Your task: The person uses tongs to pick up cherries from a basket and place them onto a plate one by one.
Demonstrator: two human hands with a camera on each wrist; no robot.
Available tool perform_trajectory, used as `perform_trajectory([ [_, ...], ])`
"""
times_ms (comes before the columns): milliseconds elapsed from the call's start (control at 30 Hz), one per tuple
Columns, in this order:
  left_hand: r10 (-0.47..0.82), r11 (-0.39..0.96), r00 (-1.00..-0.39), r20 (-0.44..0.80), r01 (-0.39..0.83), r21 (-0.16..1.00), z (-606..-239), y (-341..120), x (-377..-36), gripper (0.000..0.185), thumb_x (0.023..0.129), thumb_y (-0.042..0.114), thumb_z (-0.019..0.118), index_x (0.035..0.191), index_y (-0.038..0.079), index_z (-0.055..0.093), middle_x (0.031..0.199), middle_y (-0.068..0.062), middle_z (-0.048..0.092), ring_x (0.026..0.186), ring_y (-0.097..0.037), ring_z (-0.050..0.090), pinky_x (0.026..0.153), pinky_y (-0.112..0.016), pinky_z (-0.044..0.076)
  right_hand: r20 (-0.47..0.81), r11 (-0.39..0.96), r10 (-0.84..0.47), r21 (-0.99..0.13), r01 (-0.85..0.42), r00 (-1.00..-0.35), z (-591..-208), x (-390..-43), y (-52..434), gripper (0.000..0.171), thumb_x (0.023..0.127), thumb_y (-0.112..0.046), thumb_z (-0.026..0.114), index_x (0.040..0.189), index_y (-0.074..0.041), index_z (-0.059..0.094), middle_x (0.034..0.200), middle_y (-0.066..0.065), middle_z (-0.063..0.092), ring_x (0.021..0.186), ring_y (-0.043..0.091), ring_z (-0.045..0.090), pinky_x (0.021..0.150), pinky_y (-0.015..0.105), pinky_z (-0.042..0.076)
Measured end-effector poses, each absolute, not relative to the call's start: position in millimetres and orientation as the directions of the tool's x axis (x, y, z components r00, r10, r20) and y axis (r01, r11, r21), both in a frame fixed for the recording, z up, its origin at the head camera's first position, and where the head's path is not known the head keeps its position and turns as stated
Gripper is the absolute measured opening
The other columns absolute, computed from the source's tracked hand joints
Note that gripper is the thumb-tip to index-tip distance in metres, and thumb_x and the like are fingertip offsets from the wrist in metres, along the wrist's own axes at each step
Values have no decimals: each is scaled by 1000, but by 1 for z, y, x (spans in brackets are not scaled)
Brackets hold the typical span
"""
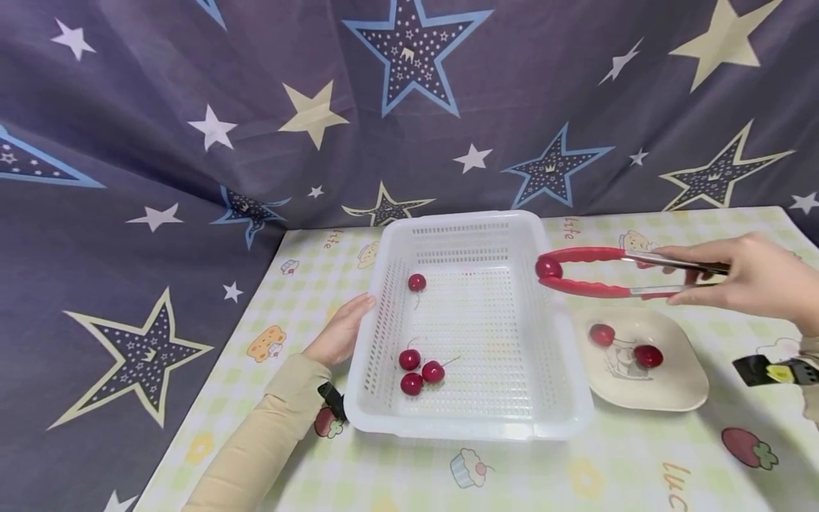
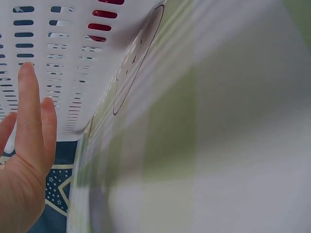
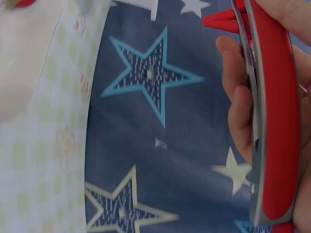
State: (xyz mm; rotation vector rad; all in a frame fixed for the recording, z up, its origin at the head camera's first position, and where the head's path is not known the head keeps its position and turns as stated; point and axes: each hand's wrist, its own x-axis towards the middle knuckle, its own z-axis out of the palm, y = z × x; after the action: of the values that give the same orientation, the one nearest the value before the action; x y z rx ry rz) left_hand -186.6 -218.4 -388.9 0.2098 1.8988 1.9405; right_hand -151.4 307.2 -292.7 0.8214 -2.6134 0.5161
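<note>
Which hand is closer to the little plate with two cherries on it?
The right hand. It hovers just above and beyond the plate, holding red tongs. The left hand is far off, flat against the opposite side of the white basket.

On a pale checked tablecloth stands a white perforated plastic basket holding four red cherries, and the left hand rests flat against its left wall. The right hand grips red-tipped metal tongs that pinch one red cherry over the basket's right rim. Just right of the basket, a cream square plate carries two more cherries.
</note>
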Motion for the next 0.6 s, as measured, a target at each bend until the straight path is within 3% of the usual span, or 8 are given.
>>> perform_trajectory([
  [67,389,25,-904,-177,-182,983,-388,-218,-186,60,101,39,39,149,4,23,146,-28,34,120,-22,54,97,-36,50,422,814,-404,-240,-529,-812,-296,-144,316,71,52,-7,89,116,-27,67,62,-21,55,50,-6,38,42,14,27],
  [167,389,30,-906,-169,-171,985,-388,-219,-187,62,101,40,39,149,4,23,145,-28,34,119,-22,55,97,-35,51,407,868,-318,-238,-436,-856,-302,-137,329,67,50,-7,89,114,-15,69,58,-19,51,48,-3,33,40,18,22],
  [233,393,27,-905,-163,-166,986,-388,-220,-188,63,100,42,40,149,5,24,145,-28,35,117,-20,56,96,-35,51,404,884,-289,-235,-404,-868,-309,-135,338,69,49,-7,89,114,-16,69,58,-18,50,49,-3,33,40,18,23],
  [333,403,25,-901,-160,-164,986,-389,-220,-189,63,100,43,40,149,6,24,145,-28,35,117,-20,56,96,-36,51,368,874,-262,-302,-381,-892,-321,-130,350,83,52,-5,89,118,-44,56,63,-20,52,51,-3,35,39,17,26],
  [467,401,24,-899,-174,-180,983,-390,-219,-189,60,101,40,38,149,7,24,146,-26,35,120,-22,54,97,-35,50,281,865,-218,-389,-318,-935,-340,-123,362,96,55,-8,89,105,-69,34,65,-24,49,52,-3,38,40,17,31],
  [600,392,11,-902,-180,-191,982,-390,-217,-188,58,102,38,38,149,6,25,145,-26,36,115,-18,57,97,-34,50,166,915,-213,-311,-257,-963,-354,-117,369,77,56,-18,90,116,-51,53,70,-22,52,54,-5,39,42,17,35],
])
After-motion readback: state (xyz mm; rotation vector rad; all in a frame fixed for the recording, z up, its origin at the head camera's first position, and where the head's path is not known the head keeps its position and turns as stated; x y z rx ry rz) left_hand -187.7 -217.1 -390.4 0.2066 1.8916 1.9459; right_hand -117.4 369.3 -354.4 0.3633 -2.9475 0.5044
